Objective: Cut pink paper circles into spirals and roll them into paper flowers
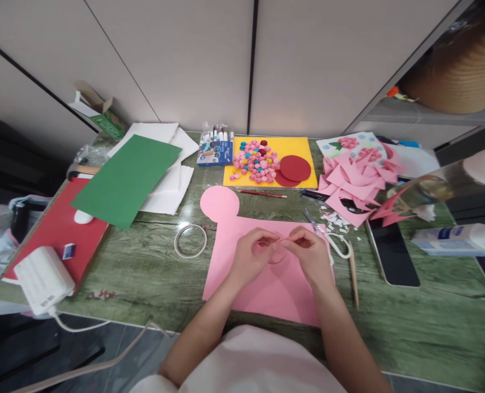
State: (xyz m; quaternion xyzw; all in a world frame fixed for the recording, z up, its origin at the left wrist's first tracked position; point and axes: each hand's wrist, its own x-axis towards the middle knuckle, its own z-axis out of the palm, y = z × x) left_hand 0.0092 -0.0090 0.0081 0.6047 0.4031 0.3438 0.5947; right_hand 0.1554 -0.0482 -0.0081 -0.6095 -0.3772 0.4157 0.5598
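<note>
My left hand (255,254) and my right hand (306,252) meet over a large pink paper sheet (228,262). The fingertips of both pinch a small rounded piece of pink paper (276,255), partly hidden by the fingers. Just beyond the sheet's upper left corner lies a pink paper circle (220,204). Beside my right hand rest white-handled scissors (339,245), their blades pointing away from me. A roll of tape (190,240) lies left of the sheet.
At the back, a yellow sheet (300,146) bears small colored balls (256,161) and red circles (295,168). Pink scraps (355,177), a phone (393,254), a wooden stick (353,275) and bottles (459,240) stand or lie right; green paper (128,180) and a white power strip (43,279) left.
</note>
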